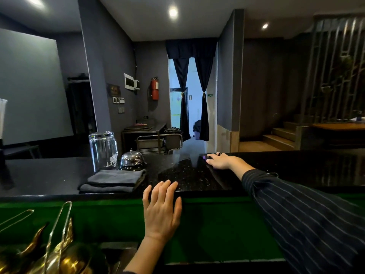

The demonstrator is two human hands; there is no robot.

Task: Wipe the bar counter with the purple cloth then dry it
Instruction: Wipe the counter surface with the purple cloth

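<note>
The right hand (220, 161) presses the purple cloth (205, 158) flat at the surface's (59, 175) far edge; the left hand (161, 206) rests open. A leftward sweep risks toppling the glasses (102, 149).

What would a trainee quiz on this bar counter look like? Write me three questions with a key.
1. Which hand presses the purple cloth on the counter?
2. True or false: the folded grey cloths lie right of the right hand.
3. What stands directly behind the grey cloths? A) glass and bell B) fire extinguisher C) tongs

Key: 1. The right hand; the left hand rests flat at the near edge. 2. False, left. 3. A.
</note>
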